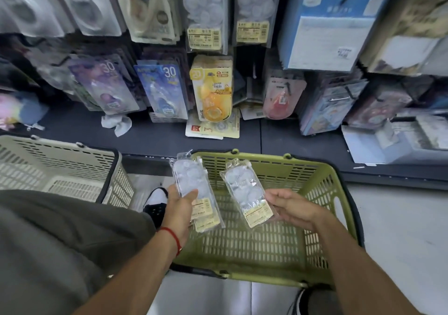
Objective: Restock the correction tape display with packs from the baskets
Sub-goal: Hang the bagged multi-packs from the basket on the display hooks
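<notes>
My left hand (180, 203) grips a small stack of clear correction tape packs (191, 181) with pale yellow labels, held above the left rim of the green basket (322, 176). My right hand (292, 209) holds one more such pack (244, 188) by its lower end, over the basket's inside. The basket's floor shows no packs. Matching packs (204, 11) hang on the display hooks at the upper middle, with a second row (253, 9) beside them.
A beige basket (60, 159) stands to the left on the floor. The dark shelf ledge (157, 140) carries a few fallen packs (213, 126). Blue, purple, yellow and pink tape packs hang in the lower row. Boxes (327, 26) fill the right side. My shoe (156, 204) sits between the baskets.
</notes>
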